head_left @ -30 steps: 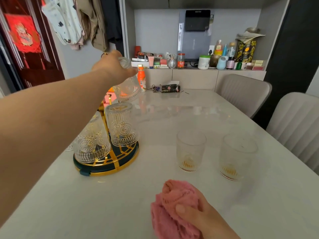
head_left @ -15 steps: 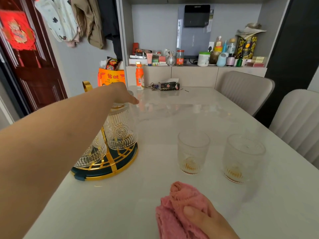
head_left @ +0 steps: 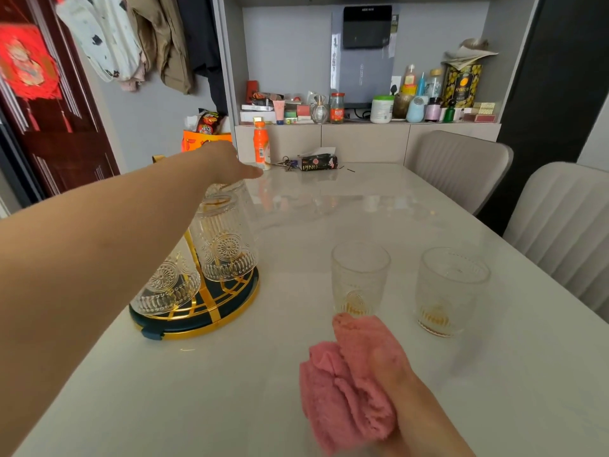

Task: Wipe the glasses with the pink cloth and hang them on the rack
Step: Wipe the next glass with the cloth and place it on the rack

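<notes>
A round dark-green and gold rack [head_left: 211, 319] stands at the table's left. Three patterned glasses hang upside down on it: a front one [head_left: 227, 249], a left one [head_left: 168, 285] and a far one [head_left: 242, 197]. My left hand [head_left: 227, 163] reaches over the rack, fingers stretched out just above the far glass's upturned base. Two more glasses stand upright on the table, one in the middle [head_left: 359, 278] and one to its right [head_left: 451, 288]. My right hand [head_left: 405, 394] grips the bunched pink cloth [head_left: 342, 387] near the front edge.
An orange bottle [head_left: 262, 145], keys and a dark tissue pack [head_left: 318, 162] lie at the table's far end. Two grey chairs [head_left: 461, 166] stand along the right side. A cluttered shelf [head_left: 362, 110] runs behind. An orange snack bag [head_left: 206, 135] sits beyond the rack.
My left hand lowered a glass upside down onto the rack's far side and its fingers have straightened above it. My right hand shifted the pink cloth slightly toward the middle glass.
</notes>
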`<state>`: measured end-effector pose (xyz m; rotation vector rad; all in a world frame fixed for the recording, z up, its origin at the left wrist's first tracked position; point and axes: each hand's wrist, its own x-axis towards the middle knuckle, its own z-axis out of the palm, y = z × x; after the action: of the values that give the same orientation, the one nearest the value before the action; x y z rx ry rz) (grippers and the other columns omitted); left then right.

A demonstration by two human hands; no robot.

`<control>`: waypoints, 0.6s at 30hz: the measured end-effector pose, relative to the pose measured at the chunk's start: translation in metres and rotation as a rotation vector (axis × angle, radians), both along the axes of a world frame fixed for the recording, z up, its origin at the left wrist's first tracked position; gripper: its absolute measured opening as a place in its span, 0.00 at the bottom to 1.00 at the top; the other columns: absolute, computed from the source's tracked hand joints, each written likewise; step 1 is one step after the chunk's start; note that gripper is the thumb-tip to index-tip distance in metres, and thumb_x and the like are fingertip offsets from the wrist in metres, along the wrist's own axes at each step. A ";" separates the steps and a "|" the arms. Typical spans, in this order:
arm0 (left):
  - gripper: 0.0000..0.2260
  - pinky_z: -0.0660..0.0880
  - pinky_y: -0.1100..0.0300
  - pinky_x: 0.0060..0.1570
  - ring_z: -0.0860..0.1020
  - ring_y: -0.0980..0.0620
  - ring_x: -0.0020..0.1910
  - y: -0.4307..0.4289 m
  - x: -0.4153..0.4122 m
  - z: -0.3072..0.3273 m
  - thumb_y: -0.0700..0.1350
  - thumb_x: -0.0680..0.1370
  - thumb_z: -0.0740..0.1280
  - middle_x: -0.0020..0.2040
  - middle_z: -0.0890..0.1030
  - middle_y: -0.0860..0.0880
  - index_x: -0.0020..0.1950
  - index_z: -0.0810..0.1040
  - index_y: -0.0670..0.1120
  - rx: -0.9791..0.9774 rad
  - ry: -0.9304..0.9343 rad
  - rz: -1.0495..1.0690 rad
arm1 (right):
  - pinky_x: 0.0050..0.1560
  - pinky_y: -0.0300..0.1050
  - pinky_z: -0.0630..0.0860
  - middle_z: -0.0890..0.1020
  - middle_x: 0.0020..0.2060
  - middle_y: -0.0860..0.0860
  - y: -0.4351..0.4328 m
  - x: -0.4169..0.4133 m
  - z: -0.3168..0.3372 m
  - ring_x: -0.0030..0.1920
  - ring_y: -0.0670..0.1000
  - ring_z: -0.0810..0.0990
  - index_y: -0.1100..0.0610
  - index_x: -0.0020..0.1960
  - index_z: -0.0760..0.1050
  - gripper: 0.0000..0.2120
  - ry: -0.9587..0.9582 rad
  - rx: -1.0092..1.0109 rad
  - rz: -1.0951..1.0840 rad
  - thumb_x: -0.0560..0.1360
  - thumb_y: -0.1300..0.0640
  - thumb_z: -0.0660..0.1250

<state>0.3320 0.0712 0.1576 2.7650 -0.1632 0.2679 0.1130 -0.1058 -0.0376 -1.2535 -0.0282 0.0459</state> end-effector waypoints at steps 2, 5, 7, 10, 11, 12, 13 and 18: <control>0.28 0.62 0.54 0.65 0.63 0.43 0.70 -0.006 -0.025 0.007 0.55 0.75 0.64 0.72 0.65 0.43 0.70 0.65 0.42 -0.094 -0.101 -0.074 | 0.39 0.33 0.78 0.78 0.50 0.47 0.005 -0.002 0.011 0.44 0.41 0.82 0.45 0.61 0.67 0.58 -0.028 0.053 -0.068 0.32 0.41 0.80; 0.19 0.65 0.62 0.53 0.68 0.49 0.65 -0.013 -0.070 0.004 0.50 0.75 0.66 0.68 0.70 0.47 0.65 0.71 0.45 -0.308 -0.179 -0.238 | 0.41 0.35 0.77 0.76 0.51 0.47 0.013 -0.018 0.020 0.47 0.45 0.79 0.46 0.61 0.63 0.47 -0.057 -0.032 -0.218 0.47 0.62 0.78; 0.14 0.65 0.65 0.48 0.70 0.55 0.58 -0.016 -0.102 -0.011 0.48 0.75 0.66 0.60 0.73 0.49 0.60 0.74 0.47 -0.420 -0.159 -0.325 | 0.38 0.31 0.76 0.75 0.49 0.47 0.011 -0.018 0.024 0.45 0.42 0.77 0.48 0.57 0.65 0.32 -0.043 -0.087 -0.300 0.60 0.67 0.74; 0.05 0.66 0.78 0.38 0.74 0.68 0.42 -0.018 -0.144 -0.050 0.45 0.75 0.67 0.45 0.76 0.58 0.50 0.76 0.50 -0.550 -0.074 -0.401 | 0.34 0.25 0.72 0.78 0.43 0.45 0.005 -0.019 0.030 0.37 0.35 0.78 0.50 0.47 0.71 0.17 -0.111 -0.171 -0.360 0.67 0.68 0.70; 0.03 0.66 0.80 0.37 0.74 0.71 0.38 -0.019 -0.153 -0.065 0.43 0.75 0.67 0.42 0.76 0.59 0.46 0.77 0.50 -0.606 -0.036 -0.398 | 0.35 0.24 0.72 0.78 0.42 0.43 0.004 -0.021 0.034 0.35 0.33 0.77 0.50 0.44 0.72 0.14 -0.130 -0.181 -0.377 0.69 0.68 0.67; 0.04 0.67 0.80 0.37 0.75 0.70 0.36 -0.020 -0.157 -0.081 0.41 0.74 0.67 0.40 0.76 0.59 0.43 0.77 0.50 -0.652 0.002 -0.381 | 0.35 0.22 0.71 0.79 0.40 0.42 0.003 -0.022 0.036 0.35 0.32 0.77 0.50 0.41 0.74 0.12 -0.138 -0.201 -0.405 0.71 0.68 0.65; 0.05 0.67 0.79 0.37 0.75 0.67 0.36 -0.023 -0.162 -0.094 0.40 0.74 0.67 0.39 0.77 0.58 0.41 0.77 0.50 -0.701 0.043 -0.351 | 0.36 0.22 0.71 0.79 0.39 0.41 0.001 -0.023 0.037 0.35 0.33 0.77 0.49 0.40 0.75 0.12 -0.144 -0.209 -0.438 0.72 0.66 0.64; 0.12 0.69 0.70 0.36 0.75 0.51 0.46 -0.045 -0.159 -0.142 0.43 0.76 0.66 0.50 0.76 0.48 0.59 0.76 0.44 -0.803 0.227 -0.149 | 0.33 0.21 0.69 0.78 0.35 0.42 -0.008 -0.023 0.039 0.34 0.34 0.76 0.48 0.38 0.75 0.10 -0.139 -0.215 -0.524 0.75 0.61 0.63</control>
<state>0.1731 0.0262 0.0152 1.9542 -0.1581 -0.0274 0.0904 -0.1135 0.0013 -1.4428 0.1901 -0.5030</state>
